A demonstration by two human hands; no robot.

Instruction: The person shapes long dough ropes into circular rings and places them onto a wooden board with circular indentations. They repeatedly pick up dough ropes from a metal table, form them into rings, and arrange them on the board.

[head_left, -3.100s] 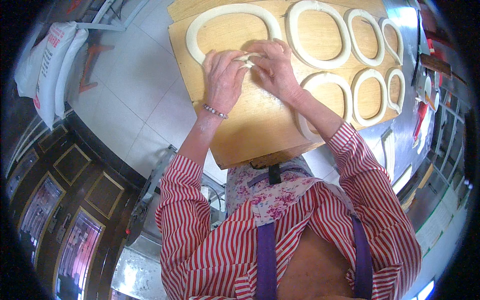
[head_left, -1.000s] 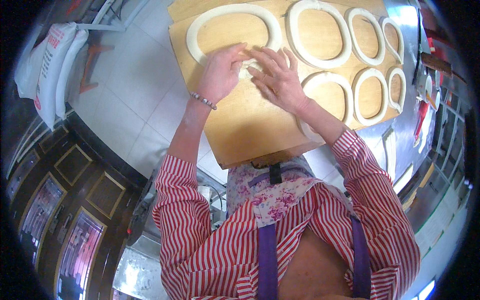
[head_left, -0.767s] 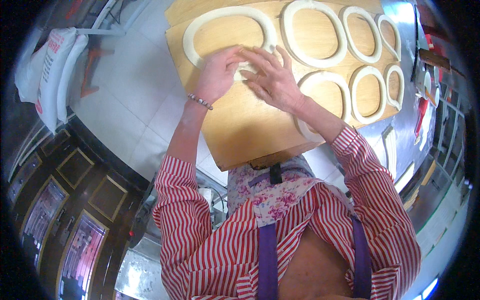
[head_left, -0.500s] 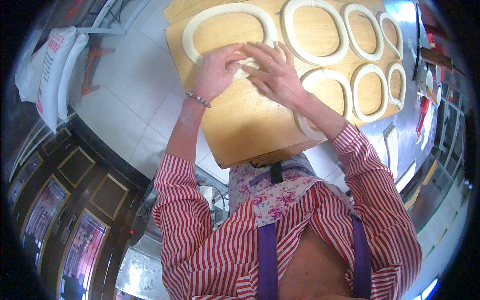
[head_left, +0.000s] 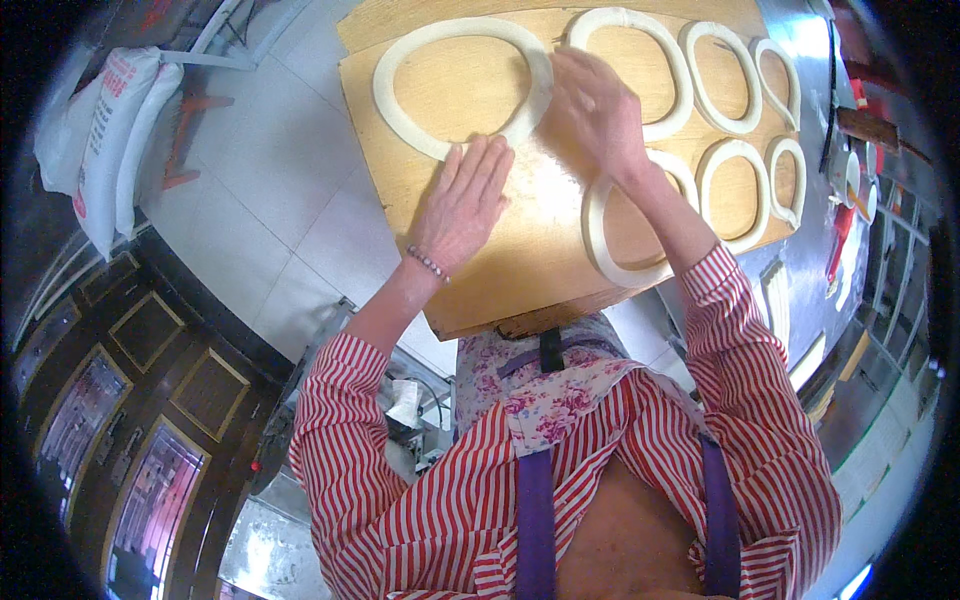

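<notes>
Both hands flat now, no longer pinching: left hand (head_left: pixel 462 205) spread, fingertips at big dough ring (head_left: pixel 462 85); right hand (head_left: pixel 598 108) open at its right side on wooden board (head_left: pixel 520 270). Seam looks joined, ring laid w/ rest.

The big dough ring (head_left: pixel 455 85) I'm working on is a pale, smooth rope of dough laid flat as a wide oval loop on the far left part of the wooden board (head_left: pixel 520 260). Its near edge lies right at my fingertips, and its right side bends close against the neighbouring dough ring (head_left: pixel 640 75). The loop looks closed all the way round, with bare board showing inside it.
</notes>
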